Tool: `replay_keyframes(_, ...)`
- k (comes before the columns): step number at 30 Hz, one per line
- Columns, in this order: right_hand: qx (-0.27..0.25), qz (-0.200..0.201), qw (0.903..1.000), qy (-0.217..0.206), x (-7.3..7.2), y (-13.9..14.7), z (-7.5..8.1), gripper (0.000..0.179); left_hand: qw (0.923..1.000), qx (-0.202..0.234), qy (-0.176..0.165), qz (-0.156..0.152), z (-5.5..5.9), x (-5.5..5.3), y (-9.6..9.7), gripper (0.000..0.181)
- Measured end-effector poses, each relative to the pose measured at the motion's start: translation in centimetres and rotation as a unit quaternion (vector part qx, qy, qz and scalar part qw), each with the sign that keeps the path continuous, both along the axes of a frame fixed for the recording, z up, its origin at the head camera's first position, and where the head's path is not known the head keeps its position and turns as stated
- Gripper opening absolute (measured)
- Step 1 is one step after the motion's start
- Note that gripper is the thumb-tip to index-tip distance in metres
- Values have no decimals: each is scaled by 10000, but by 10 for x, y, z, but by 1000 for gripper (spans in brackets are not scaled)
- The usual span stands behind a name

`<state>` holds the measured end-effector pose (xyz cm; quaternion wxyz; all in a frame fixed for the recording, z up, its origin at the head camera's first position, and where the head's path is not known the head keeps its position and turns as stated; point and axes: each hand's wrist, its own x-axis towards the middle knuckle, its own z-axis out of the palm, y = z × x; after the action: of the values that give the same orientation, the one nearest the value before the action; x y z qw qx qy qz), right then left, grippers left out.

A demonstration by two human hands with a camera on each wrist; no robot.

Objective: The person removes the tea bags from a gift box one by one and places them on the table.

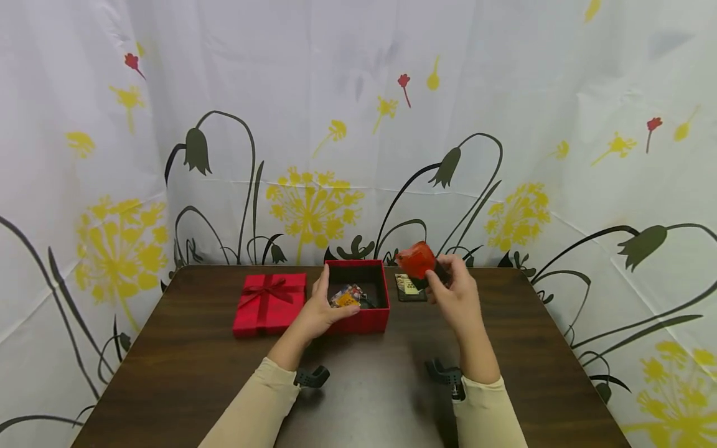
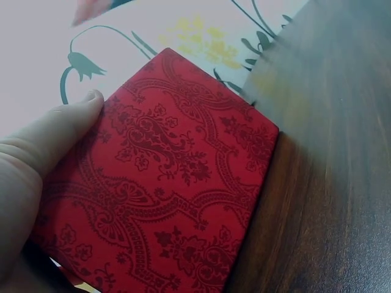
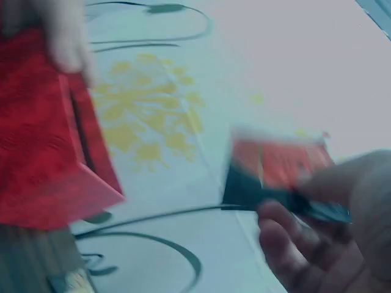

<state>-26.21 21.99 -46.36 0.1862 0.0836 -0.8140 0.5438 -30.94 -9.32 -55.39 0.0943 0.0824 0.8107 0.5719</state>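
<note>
My left hand (image 1: 317, 315) holds the open red gift box (image 1: 358, 322) at its left side, the thumb along the front rim. In the left wrist view, the box's patterned red wall (image 2: 159, 165) fills the middle. A small packet (image 1: 348, 296) with a colourful print lies inside the black-lined box. Right of the box and above the table, my right hand (image 1: 456, 292) pinches a small flat item (image 1: 416, 259), orange-red on one face and dark along its edge. That item is blurred in the right wrist view, so its kind is unclear.
The red lid (image 1: 269, 311) with a ribbon bow lies left of the box. A small dark card with a yellowish print (image 1: 407, 285) sits right of the box. A flower-printed curtain (image 1: 358, 124) hangs behind the wooden table (image 1: 196, 373).
</note>
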Motion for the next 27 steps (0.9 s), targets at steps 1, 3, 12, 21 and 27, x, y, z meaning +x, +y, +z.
replay_keyframes(1, -108, -299, 9995, -91, 2, 6, 3, 29, 10000, -6, -22, -5, 0, 0, 0, 138)
replay_keyframes(3, -272, -871, 9955, -245, 5, 16, 8, 26, 10000, -16, -75, -28, 0, 0, 0, 140)
replay_keyframes(12, 182, -1968, 9785, -588, 5, 38, 15, 27, 10000, 37, -29, -40, 2, 0, 2, 141)
replay_keyframes(21, -906, -1827, 9716, -1203, -8, 57, -11, 28, 9999, -2, -117, -1, -2, 1, 1, 134)
replay_keyframes(27, -1490, -1704, 9646, -1351, -19, 60, -23, 58, 9999, -77, -110, 46, 2, -2, 0, 134)
